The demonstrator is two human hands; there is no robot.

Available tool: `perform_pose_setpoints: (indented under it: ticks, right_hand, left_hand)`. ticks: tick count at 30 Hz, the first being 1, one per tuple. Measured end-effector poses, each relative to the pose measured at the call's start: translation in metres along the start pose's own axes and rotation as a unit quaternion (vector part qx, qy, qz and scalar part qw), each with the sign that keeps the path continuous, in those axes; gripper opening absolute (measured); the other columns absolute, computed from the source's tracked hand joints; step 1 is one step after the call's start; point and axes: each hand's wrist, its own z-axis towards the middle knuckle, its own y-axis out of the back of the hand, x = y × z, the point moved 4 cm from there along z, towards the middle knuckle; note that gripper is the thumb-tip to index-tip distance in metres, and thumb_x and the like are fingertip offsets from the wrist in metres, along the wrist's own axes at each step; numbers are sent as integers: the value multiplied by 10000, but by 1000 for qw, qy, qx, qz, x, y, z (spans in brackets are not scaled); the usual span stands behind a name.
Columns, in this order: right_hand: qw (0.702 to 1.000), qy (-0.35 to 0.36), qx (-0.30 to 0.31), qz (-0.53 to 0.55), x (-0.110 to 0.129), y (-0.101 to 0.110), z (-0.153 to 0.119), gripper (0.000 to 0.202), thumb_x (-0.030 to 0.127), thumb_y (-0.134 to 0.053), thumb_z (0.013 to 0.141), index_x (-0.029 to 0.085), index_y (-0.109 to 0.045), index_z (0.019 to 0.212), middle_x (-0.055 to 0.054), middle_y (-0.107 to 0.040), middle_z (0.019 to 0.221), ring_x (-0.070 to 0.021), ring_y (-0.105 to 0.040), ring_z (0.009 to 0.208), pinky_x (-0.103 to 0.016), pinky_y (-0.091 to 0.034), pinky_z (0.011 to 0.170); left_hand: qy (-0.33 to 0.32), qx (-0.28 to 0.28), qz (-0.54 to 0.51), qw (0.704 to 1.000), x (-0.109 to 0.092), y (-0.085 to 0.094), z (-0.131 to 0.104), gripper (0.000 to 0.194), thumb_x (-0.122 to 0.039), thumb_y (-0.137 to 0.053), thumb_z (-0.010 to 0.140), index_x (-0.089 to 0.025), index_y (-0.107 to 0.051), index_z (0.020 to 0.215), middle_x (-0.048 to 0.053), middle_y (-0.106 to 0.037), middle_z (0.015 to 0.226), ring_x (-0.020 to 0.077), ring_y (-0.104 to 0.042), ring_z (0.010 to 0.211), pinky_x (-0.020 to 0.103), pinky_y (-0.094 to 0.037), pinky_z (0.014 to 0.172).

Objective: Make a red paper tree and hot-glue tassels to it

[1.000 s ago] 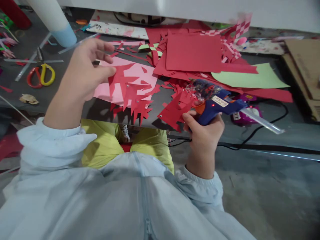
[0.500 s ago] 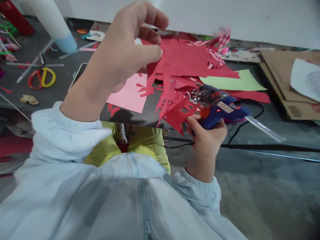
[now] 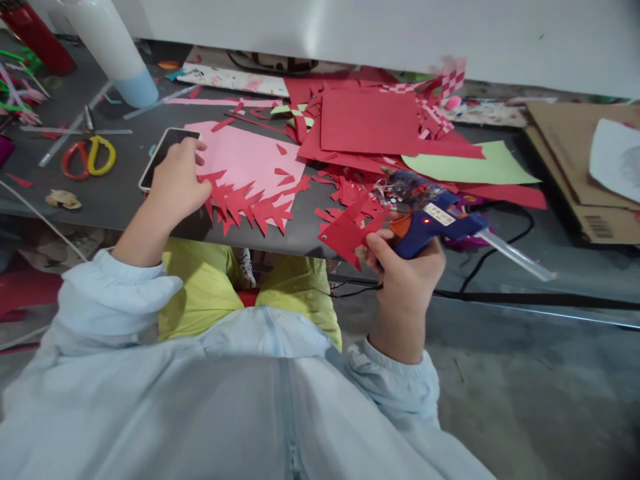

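Note:
My right hand (image 3: 407,267) is wrapped round the handle of a blue hot glue gun (image 3: 425,227), its small light glowing red and a clear glue stick (image 3: 520,255) jutting from the back. A red paper cutout (image 3: 345,230) with a small googly eye sits against that hand's thumb and fingers. My left hand (image 3: 180,175) is closed at the left end of a spiky red paper strip (image 3: 245,205); the fingertips are partly hidden. The strip stretches over a pink paper sheet (image 3: 240,150). Beside the left hand, a phone (image 3: 163,157) lies on the table.
Red paper sheets (image 3: 370,120) and scraps are heaped at the back, beside green paper (image 3: 475,162). Cardboard (image 3: 565,153) lies at right. Scissors (image 3: 89,153), a white-and-blue bottle (image 3: 113,53) and clear glue sticks (image 3: 80,127) are at left. A black cord (image 3: 523,217) trails near the gun.
My left hand has come down and left from above the red sheets, bringing the spiky strip over the pink paper. The right hand with the glue gun has barely shifted.

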Motion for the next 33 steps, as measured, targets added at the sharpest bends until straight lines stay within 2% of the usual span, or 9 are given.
perform_pose_setpoints:
  ticks: [4, 7, 11, 13, 17, 21, 28, 31, 33]
  right_hand:
    - [1000, -8, 13, 2, -6, -5, -1, 417, 271, -851, 557, 183, -625, 896, 62, -625, 653, -72, -494, 402, -230, -418, 373]
    - [1000, -13, 13, -22, -10, -8, -1, 397, 291, -857, 564, 181, -612, 856, 51, -636, 667, -69, -496, 406, -218, -400, 359]
    - [998, -4, 26, -61, -10, -16, -2, 360, 306, -839, 583, 198, -587, 815, 49, -647, 672, -67, -498, 405, -216, -408, 368]
    - [997, -1, 38, -65, -11, -22, -3, 343, 301, -829, 592, 201, -581, 805, 49, -649, 662, -67, -494, 400, -219, -415, 377]
    - [995, -7, 62, -72, -12, -33, -6, 349, 306, -822, 607, 201, -590, 847, 50, -668, 662, -72, -498, 400, -218, -415, 383]
    - [993, -13, 75, -89, -11, -42, -10, 392, 317, -828, 607, 198, -623, 918, 43, -687, 675, -89, -529, 433, -227, -433, 405]
    - [986, -31, 105, -129, -5, -50, -16, 362, 354, -796, 642, 203, -663, 943, 16, -705, 702, -116, -557, 457, -259, -444, 412]
    - [981, -16, 114, -157, -2, -47, -15, 309, 433, -757, 731, 211, -664, 926, -29, -738, 762, -134, -573, 475, -277, -437, 411]
    - [978, -13, 142, -151, 0, -44, -14, 277, 488, -690, 813, 222, -652, 881, -50, -751, 781, -126, -542, 440, -280, -400, 386]
  left_hand:
    - [-3, 12, 11, 1000, 10, 0, -4, 623, -412, -540, 845, -249, -403, 1430, 35, -545, 1348, 286, -518, 1201, 477, -408, 1034]
    - [-26, 3, 29, 999, 8, 3, -12, 546, -403, -516, 880, -261, -455, 1403, 54, -493, 1423, 315, -507, 1231, 491, -389, 1067]
    - [-92, -63, 28, 993, -9, -2, -33, 377, -334, -483, 930, -214, -583, 1273, 63, -594, 1310, 250, -556, 1165, 404, -439, 1037]
    - [-135, -67, 19, 988, -24, -12, -45, 310, -285, -465, 938, -176, -657, 1156, 83, -650, 1208, 237, -602, 1109, 368, -481, 966]
    - [-211, -18, -76, 974, -52, -36, -64, 289, -324, -452, 971, -184, -689, 1059, 53, -698, 1056, 180, -656, 960, 302, -509, 867]
    - [-258, 35, -144, 955, -67, -52, -72, 303, -377, -483, 979, -157, -656, 1096, 57, -698, 1032, 150, -649, 849, 272, -503, 803]
    - [-247, 60, -203, 946, -65, -57, -79, 53, -212, -563, 897, -172, -591, 876, -18, -619, 811, 85, -526, 604, 221, -420, 621]
    - [-258, 60, -192, 945, -59, -55, -83, 57, -190, -554, 876, -180, -556, 819, -23, -583, 758, 100, -513, 620, 232, -412, 604]
    - [-284, 50, -174, 942, -53, -54, -85, 53, -168, -542, 867, -182, -558, 818, -4, -604, 784, 132, -552, 719, 253, -452, 675]
